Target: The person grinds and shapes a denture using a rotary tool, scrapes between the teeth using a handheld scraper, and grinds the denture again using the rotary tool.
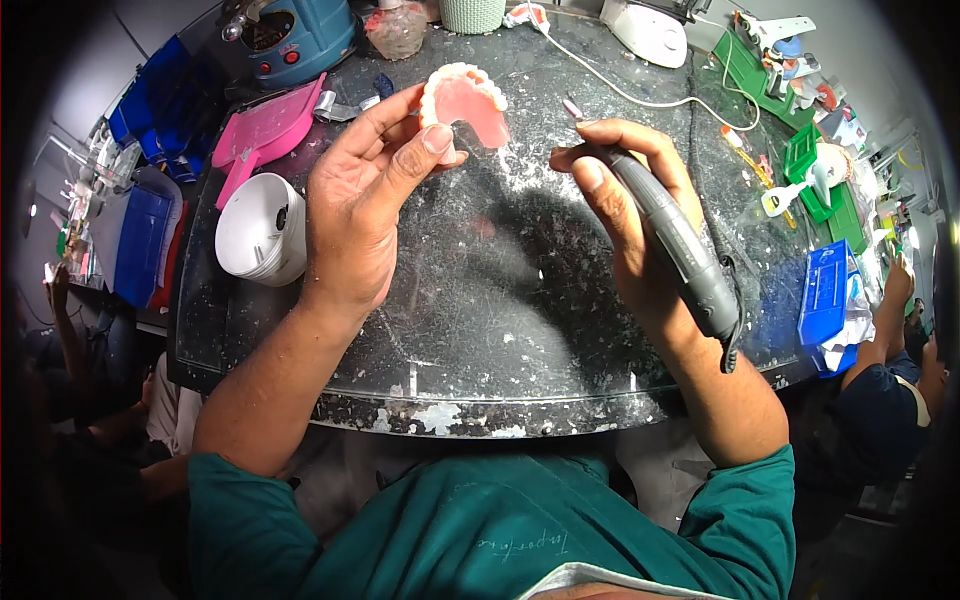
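Between the thumb and fingers of my left hand (365, 195) is a denture (470, 108) with a pink plate and a curved row of pale teeth, held up above the table. My right hand (640, 195) wraps round a black rotary handpiece (672, 232), its cord at the lower end. From its far end a thin bur (573, 108) sticks out, pointing up and a little left. A gap lies between the bur and the denture. The fingers behind the denture are partly hidden.
A white bucket (262, 232) and a pink dustpan (270, 125) stand left of my left hand. At the back left is a blue machine (290, 45). A white cable (640, 103) crosses the back right. Blue bins (828, 300) and green bins (800, 155) line the right edge.
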A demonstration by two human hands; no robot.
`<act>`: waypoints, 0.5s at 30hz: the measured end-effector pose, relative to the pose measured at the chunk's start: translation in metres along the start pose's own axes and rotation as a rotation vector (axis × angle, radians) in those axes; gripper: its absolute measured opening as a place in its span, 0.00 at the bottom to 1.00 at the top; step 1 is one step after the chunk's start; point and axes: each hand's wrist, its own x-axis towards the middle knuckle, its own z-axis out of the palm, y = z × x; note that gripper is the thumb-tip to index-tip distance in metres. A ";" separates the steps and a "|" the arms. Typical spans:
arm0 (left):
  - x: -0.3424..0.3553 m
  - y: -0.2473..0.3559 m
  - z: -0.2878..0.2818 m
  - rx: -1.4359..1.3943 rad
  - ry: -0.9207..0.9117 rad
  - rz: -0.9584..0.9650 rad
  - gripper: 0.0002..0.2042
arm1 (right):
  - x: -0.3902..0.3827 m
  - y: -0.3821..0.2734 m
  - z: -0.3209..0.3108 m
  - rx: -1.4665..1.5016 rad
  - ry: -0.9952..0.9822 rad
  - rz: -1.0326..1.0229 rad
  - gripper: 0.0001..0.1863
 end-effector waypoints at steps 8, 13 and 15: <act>-0.002 0.000 0.003 -0.215 -0.169 -0.155 0.22 | -0.002 0.002 -0.001 0.040 -0.025 -0.056 0.19; -0.007 -0.005 0.008 -0.147 -0.168 -0.152 0.23 | -0.001 -0.001 -0.004 0.014 -0.021 -0.137 0.21; -0.007 -0.008 0.008 -0.092 -0.138 -0.050 0.19 | 0.001 0.002 -0.004 0.021 -0.015 -0.156 0.21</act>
